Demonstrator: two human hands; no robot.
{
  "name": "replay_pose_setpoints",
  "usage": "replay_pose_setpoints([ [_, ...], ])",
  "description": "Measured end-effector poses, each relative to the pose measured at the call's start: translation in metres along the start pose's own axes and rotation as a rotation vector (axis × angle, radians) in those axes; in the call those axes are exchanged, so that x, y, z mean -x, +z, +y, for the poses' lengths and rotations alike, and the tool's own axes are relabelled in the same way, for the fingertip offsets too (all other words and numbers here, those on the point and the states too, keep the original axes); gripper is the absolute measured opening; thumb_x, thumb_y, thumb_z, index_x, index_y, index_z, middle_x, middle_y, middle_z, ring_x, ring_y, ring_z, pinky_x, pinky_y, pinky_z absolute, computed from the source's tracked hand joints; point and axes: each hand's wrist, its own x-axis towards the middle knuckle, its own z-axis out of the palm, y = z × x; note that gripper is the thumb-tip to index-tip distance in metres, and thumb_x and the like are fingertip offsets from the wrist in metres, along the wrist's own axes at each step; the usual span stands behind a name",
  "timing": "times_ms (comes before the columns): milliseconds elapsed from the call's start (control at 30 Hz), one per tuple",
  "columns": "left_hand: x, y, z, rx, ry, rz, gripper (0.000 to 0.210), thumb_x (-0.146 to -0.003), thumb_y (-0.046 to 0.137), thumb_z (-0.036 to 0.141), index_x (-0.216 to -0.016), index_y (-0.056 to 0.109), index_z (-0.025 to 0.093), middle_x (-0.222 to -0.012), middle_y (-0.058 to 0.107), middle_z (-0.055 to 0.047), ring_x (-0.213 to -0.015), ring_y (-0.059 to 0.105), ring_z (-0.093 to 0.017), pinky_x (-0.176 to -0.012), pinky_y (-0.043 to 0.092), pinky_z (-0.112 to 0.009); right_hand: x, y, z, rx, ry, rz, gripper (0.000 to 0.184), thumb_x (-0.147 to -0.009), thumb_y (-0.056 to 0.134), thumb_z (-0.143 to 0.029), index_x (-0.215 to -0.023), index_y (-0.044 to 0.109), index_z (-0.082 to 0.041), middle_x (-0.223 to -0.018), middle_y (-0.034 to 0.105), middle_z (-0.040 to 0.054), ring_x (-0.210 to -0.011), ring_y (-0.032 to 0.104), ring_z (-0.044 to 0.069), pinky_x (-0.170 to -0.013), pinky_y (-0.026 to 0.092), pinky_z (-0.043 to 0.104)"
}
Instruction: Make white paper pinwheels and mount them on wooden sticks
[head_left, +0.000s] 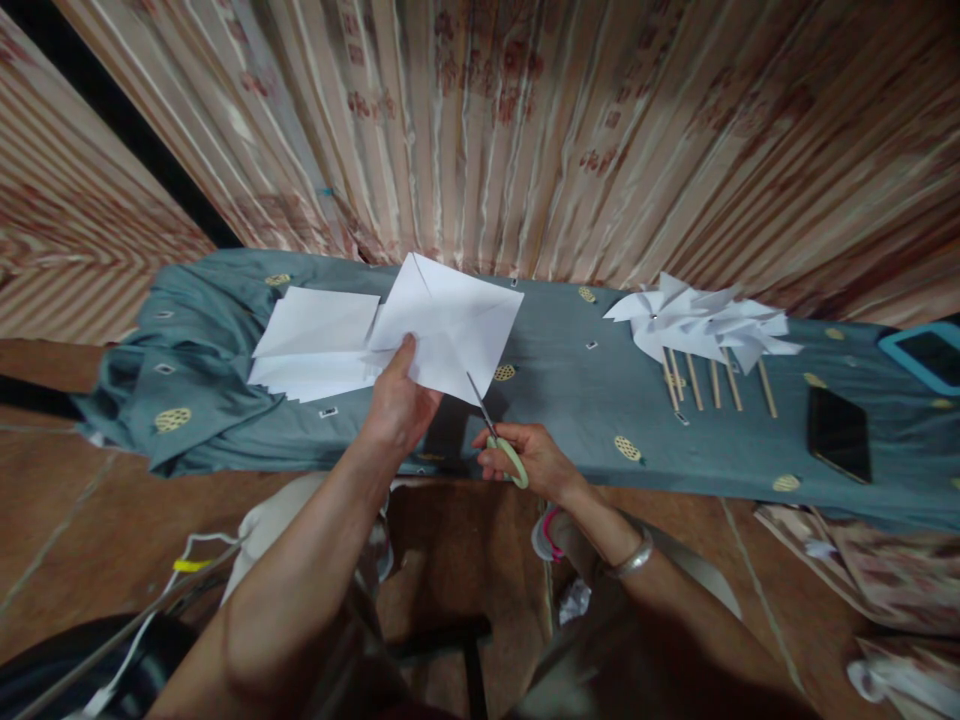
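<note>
My left hand (405, 400) pinches the near edge of a square white sheet of paper (457, 320), thumb on top. A slit runs inward from the sheet's far corner, and faint diagonal creases cross its middle. In my right hand (525, 457) is a pair of scissors (504, 455) with light green handles. Its blades meet the sheet at the near right corner and point toward the centre. Just left of the held sheet lies a stack of white paper (315, 335), partly overlapped by it.
Several white paper pinwheels (705, 320) on wooden sticks (716, 385) lie to the right. Beyond them are a black phone (838, 435) and a blue-framed device (926, 355). A grey-green cloth (570, 430) covers the narrow table; a pleated curtain (525, 130) hangs behind.
</note>
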Motion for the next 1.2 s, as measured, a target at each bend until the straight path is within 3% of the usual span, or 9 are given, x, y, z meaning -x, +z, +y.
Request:
replay_pose_setpoints([
  [133, 0.0, -0.001, 0.001, 0.007, 0.0, -0.02, 0.029, -0.098, 0.046, 0.015, -0.118, 0.066, 0.011, -0.102, 0.078, -0.005, -0.117, 0.065, -0.018, -0.103, 0.05, -0.024, 0.0, 0.001, -0.001, -0.014, 0.005, 0.016, 0.045, -0.052, 0.088, -0.052, -0.072, 0.067, -0.017, -0.052, 0.064, -0.0046, -0.046, 0.052, 0.006, -0.048, 0.04, 0.02],
  [367, 0.002, -0.002, -0.007, -0.036, -0.02, -0.03, 0.032, -0.097, 0.045, 0.017, -0.122, 0.064, 0.009, -0.105, 0.077, -0.011, -0.107, 0.071, -0.02, -0.103, 0.051, -0.032, -0.001, 0.0, -0.003, 0.006, -0.009, 0.018, 0.047, -0.051, 0.088, -0.054, -0.073, 0.067, -0.018, -0.055, 0.066, -0.0033, -0.049, 0.056, 0.008, -0.049, 0.043, 0.02],
  [600, 0.003, -0.003, -0.014, -0.067, -0.061, -0.024, 0.023, -0.097, 0.049, 0.017, -0.101, 0.07, 0.011, -0.092, 0.077, -0.005, -0.089, 0.073, -0.016, -0.101, 0.051, -0.028, -0.002, -0.002, -0.003, 0.024, -0.031, 0.022, 0.046, -0.055, 0.086, -0.054, -0.076, 0.068, -0.018, -0.056, 0.066, -0.0028, -0.049, 0.055, 0.008, -0.05, 0.043, 0.021],
  [833, 0.004, -0.001, -0.01, -0.072, -0.074, -0.012, 0.026, -0.097, 0.046, 0.018, -0.109, 0.068, 0.012, -0.1, 0.076, -0.009, -0.104, 0.071, -0.019, -0.101, 0.051, -0.03, -0.004, -0.003, 0.0, 0.029, -0.037, 0.023, 0.045, -0.057, 0.085, -0.054, -0.076, 0.068, -0.017, -0.055, 0.064, -0.0027, -0.048, 0.054, 0.009, -0.05, 0.043, 0.022],
  [1200, 0.004, -0.007, -0.016, -0.148, -0.084, -0.023, 0.024, -0.096, 0.05, 0.02, -0.107, 0.067, 0.008, -0.106, 0.075, -0.011, -0.099, 0.071, -0.02, -0.096, 0.054, -0.032, -0.002, -0.002, -0.004, 0.001, -0.047, 0.035, 0.048, -0.055, 0.085, -0.056, -0.076, 0.067, -0.017, -0.057, 0.067, -0.0025, -0.05, 0.056, 0.008, -0.051, 0.044, 0.021],
])
